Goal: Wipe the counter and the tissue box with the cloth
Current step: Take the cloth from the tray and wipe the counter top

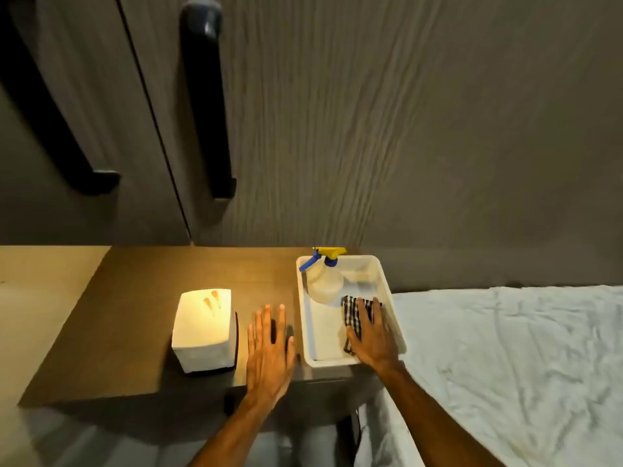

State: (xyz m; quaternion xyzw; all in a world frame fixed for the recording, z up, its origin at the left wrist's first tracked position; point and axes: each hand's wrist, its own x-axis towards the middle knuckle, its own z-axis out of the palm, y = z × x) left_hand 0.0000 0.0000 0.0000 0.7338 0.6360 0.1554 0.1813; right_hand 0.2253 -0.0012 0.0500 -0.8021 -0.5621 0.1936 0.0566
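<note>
— Brown counter (pixel 141 318), tissue box (pixel 205 328) upright at left. Step?
— Fetching: right hand (pixel 374 338) spread flat on checked cloth (pixel 352 316) inside white tray (pixel 399 335), seemingly not yet gripped. Left hand (pixel 269 352) open, empty. Next: pinch, lift clear.

The room is dim, with one warm yellow pool of light falling on the white rectangular tissue box (pixel 204 326), whose top glares so brightly that its surface detail is washed out. The brown wooden tabletop (pixel 141 315) glows amber just around the box and fades to dull brown farther from it. A dark shadow lies on the near side of the box, along the tabletop's front edge. The left hand (pixel 269 352) throws a soft shadow between its spread fingers. Right of the box, the crumpled white bed sheet (pixel 505 358) looks grey-green and muted. Above the box, the grained grey cabinet doors (pixel 337 129) are smeared, and the black door handles (pixel 209 96) bow outward with wide-angle distortion.
</note>
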